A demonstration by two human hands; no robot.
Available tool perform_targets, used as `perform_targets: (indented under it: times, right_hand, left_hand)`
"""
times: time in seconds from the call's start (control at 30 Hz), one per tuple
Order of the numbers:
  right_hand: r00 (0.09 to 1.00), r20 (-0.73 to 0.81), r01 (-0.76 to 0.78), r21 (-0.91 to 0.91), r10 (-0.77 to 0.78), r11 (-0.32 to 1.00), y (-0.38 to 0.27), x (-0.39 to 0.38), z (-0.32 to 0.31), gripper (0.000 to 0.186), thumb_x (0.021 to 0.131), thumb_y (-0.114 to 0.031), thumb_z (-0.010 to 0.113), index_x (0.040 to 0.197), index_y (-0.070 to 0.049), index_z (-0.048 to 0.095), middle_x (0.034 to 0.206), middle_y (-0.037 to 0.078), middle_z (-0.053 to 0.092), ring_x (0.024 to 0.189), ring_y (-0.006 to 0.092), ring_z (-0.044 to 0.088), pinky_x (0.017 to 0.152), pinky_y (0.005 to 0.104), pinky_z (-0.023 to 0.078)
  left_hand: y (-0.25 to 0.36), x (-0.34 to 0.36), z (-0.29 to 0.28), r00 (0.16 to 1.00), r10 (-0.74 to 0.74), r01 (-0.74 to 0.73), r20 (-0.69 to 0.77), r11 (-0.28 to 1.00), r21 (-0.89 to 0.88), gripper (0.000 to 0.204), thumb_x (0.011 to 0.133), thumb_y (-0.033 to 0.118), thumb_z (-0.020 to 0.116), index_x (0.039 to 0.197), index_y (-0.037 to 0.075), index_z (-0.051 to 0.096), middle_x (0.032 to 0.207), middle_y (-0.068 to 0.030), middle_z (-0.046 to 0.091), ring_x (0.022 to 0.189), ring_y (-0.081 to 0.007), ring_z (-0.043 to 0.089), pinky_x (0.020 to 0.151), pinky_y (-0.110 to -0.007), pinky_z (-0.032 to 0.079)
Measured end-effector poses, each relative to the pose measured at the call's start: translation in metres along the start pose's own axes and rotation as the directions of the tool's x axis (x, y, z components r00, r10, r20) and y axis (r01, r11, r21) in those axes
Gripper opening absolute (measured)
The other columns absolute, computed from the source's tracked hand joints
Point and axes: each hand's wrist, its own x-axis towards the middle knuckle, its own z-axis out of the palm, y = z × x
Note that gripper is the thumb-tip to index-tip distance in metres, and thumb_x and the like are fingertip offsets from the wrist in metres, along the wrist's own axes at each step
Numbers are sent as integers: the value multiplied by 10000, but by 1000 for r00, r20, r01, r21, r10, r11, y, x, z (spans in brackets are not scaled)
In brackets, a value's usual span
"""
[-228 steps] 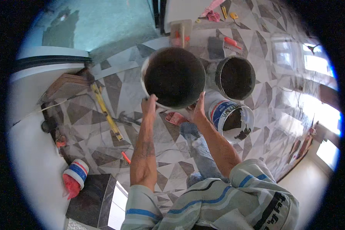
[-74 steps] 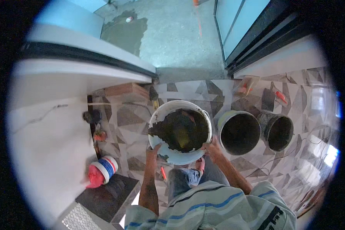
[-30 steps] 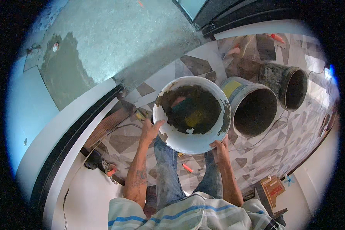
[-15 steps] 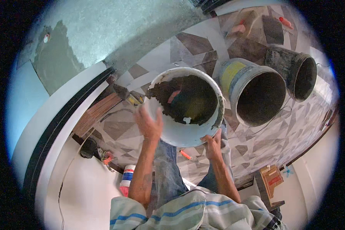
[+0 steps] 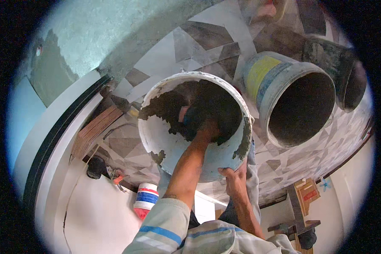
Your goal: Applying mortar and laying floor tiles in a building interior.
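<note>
A white bucket (image 5: 162,144) with dark, crusted residue inside is in front of me, its mouth facing up at me. My left hand (image 5: 207,127) reaches deep into it; its fingers are hidden in the dark interior, near a small pinkish and blue object (image 5: 183,113) that I cannot make out. My right hand (image 5: 235,175) grips the bucket's lower right edge. Beside the bucket, at the right, a larger grey bucket with a yellow label (image 5: 260,78) has its dark mouth toward me, and a blackened bucket (image 5: 324,55) stands behind that one.
A patterned tile floor (image 5: 199,36) surrounds the buckets. At upper left are bare grey concrete (image 5: 80,25) and a curved-looking door frame (image 5: 63,110). Stacked brown boards (image 5: 95,129), a red, white and blue tub (image 5: 147,196) and loose cables lie at the left. Wooden pieces (image 5: 305,197) are at lower right.
My left hand has left the bucket's rim and moved inward and down into the bucket. My right hand still grips the edge. The view has shifted, and the right-hand buckets appear larger.
</note>
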Motion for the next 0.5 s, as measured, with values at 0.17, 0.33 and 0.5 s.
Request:
perform_targets:
  times: [0.17,0.33,0.5]
  right_hand:
    - [999,39,-3,103,-1,995,-4,1,6,534,640,-26,621,1107,-30,361,1030,114,504,930,218,500,851,331,417]
    - [997,24,-71,48,70,996,-11,1,-12,504,648,-5,619,1079,-58,362,1007,107,520,896,200,509,810,324,434]
    - [999,-27,29,64,-28,997,-9,1,-7,476,647,26,599,1060,-43,372,959,96,526,843,177,523,766,289,452]
  left_hand:
    - [-38,17,30,997,49,-44,-64,996,78,460,763,335,594,1154,92,589,1138,-206,585,1048,-379,563,946,-444,421]
    - [-11,-20,-45,785,567,-611,250,641,464,447,772,318,606,1177,131,579,1158,-154,593,1024,-371,573,935,-444,425]
    - [35,-99,-153,957,185,115,225,472,-874,558,743,203,693,1258,117,497,1188,-116,567,984,-265,608,912,-353,459]
